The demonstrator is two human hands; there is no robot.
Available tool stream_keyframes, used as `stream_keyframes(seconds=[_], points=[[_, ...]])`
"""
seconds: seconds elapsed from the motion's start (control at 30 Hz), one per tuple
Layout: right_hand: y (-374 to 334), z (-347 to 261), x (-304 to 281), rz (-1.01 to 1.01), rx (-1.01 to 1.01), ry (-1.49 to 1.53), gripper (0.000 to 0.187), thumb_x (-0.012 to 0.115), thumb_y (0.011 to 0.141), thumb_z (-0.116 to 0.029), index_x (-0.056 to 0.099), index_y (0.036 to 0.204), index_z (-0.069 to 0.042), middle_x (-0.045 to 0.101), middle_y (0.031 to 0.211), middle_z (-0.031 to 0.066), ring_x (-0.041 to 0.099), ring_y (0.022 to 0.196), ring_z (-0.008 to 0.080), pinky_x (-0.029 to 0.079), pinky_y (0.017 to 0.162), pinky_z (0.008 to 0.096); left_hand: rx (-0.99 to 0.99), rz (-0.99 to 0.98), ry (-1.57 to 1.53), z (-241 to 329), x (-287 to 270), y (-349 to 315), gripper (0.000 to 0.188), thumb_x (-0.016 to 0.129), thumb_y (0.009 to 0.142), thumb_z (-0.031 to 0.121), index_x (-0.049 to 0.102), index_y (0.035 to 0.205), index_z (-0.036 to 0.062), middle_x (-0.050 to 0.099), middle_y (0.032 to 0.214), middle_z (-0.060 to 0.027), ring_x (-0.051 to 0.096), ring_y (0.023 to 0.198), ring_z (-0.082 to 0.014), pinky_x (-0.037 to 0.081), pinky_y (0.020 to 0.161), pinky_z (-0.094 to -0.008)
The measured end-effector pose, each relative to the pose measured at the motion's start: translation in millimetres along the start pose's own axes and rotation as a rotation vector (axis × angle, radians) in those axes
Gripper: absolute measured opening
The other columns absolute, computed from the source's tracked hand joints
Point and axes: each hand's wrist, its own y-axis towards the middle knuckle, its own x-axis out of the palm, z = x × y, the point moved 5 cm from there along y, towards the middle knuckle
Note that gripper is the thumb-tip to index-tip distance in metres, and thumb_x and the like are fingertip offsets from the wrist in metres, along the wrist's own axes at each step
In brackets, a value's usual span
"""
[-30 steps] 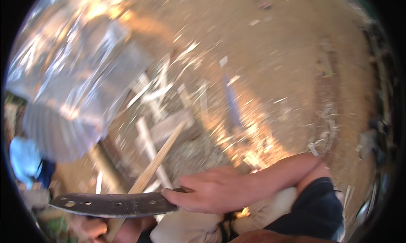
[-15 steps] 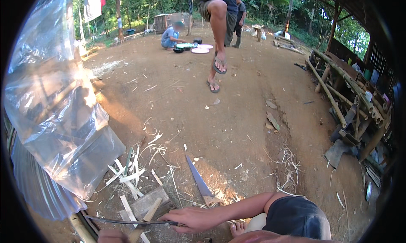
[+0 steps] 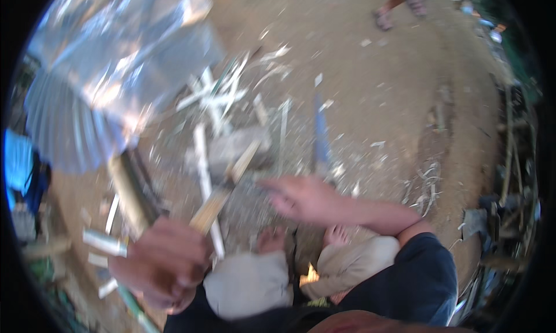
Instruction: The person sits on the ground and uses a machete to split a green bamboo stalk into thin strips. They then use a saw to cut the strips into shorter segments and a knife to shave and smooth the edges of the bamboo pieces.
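Observation:
My left hand (image 3: pixel 165 263) is closed round the near end of a pale wooden or bamboo strip (image 3: pixel 211 211), held tilted up and away to the right. The strip's far end passes in front of a grey wood block (image 3: pixel 202 159) on the ground. To its right is my right hand (image 3: pixel 310 202), its fingers bent and blurred. The long knife it gripped in the earlier frame is now hardly visible; a dark smear crosses the strip. Beyond this hand, a handsaw (image 3: pixel 320 133) lies on the dirt.
White strips (image 3: pixel 223 98) and shavings litter the ground beyond the block. Plastic sheeting (image 3: pixel 168 55) and a corrugated panel (image 3: pixel 72 121) stand at left, beside a bamboo pole (image 3: pixel 128 194). My bare feet (image 3: pixel 272 239) are close by. Another person's feet (image 3: pixel 383 19) show at top right.
The view has tipped down and blurred. My left hand has come into fuller view, holding the strip. The knife blade, plain across the strip before, is now smeared.

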Motion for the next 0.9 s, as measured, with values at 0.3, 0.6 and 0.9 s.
stream_keyframes(seconds=[0.3,0.6,0.9], points=[[-19.2,-24.4,-21.9,-0.083,0.077,0.051,0.029,0.063,0.091,-0.012,0.064,0.118,-0.004,0.065,0.08,0.0132,0.066,0.064,0.028,0.053,0.057,0.0381,-0.005,-0.129,-0.037,-12.5,8.3,-8.7,0.007,0.038,0.101,0.004,0.039,0.094,0.006,0.034,0.042,-0.0008,0.027,0.03,-0.0124,0.032,0.031,-0.0295],[-20.3,-18.7,-34.1,-0.044,-0.053,-0.071,0.039,0.071,0.083,-0.014,0.063,0.121,-0.006,0.058,0.074,0.0092,0.059,0.055,0.0241,0.051,0.051,0.0373,0.049,-0.145,-0.04,-16.6,16.2,-5.3,0.017,0.054,0.09,-0.002,0.039,0.095,0.0054,0.039,0.042,-0.0016,0.034,0.03,-0.0104,0.03,0.03,-0.0266],[-19.9,23.3,-12.2,-0.052,0.073,-0.184,0.031,0.066,0.086,-0.013,0.065,0.116,-0.004,0.063,0.075,0.0089,0.064,0.057,0.0241,0.052,0.049,0.037,-0.042,-0.12,0.01,-6.1,13.5,-5.4,0.004,0.044,0.096,0.001,0.045,0.095,0.0041,0.036,0.041,0.002,0.032,0.03,-0.0108,0.034,0.033,-0.0296]])
